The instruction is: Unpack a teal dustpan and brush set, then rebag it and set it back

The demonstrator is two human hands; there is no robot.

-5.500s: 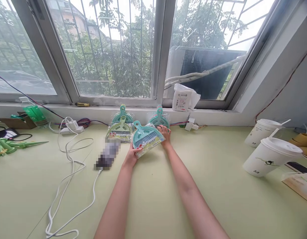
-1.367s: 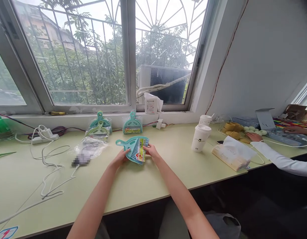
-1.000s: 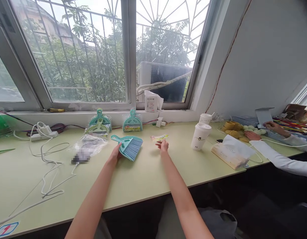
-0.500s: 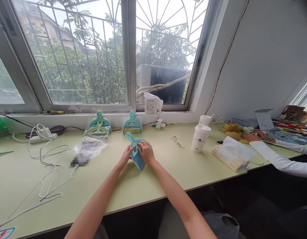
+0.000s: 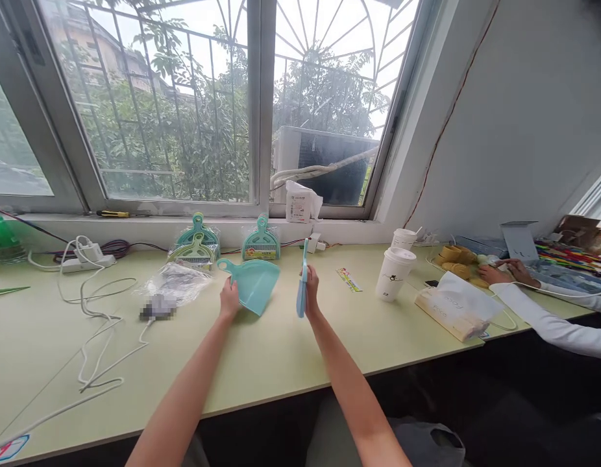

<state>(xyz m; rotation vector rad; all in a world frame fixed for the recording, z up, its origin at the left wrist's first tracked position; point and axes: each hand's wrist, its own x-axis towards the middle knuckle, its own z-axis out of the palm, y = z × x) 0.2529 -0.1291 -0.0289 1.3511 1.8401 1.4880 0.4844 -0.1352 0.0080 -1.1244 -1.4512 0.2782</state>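
Observation:
My left hand [image 5: 229, 298] grips a turquoise dustpan [image 5: 256, 285] near its handle, the pan face turned toward me. In my right hand [image 5: 311, 290] is a small hand brush [image 5: 302, 292] with blue bristles, held upright and seen edge-on. A gap separates brush and dustpan, both above the table [image 5: 281, 363]. Behind them a wrapped dustpan set [image 5: 260, 243] leans at the sill, and two more wrapped sets, one turquoise and one olive green [image 5: 196, 253], stand to its left.
Crumpled clear wrapping [image 5: 176, 285] and white cables [image 5: 93, 318] lie on the left. A printed label strip [image 5: 349, 280], a white paper cup [image 5: 395, 275] and a tissue pack [image 5: 451, 308] are on the right. At far right, another person's hands [image 5: 495, 274] handle things.
The brush has come out of the dustpan. My right hand has moved right with the brush; my left hand has shifted left and turned the dustpan.

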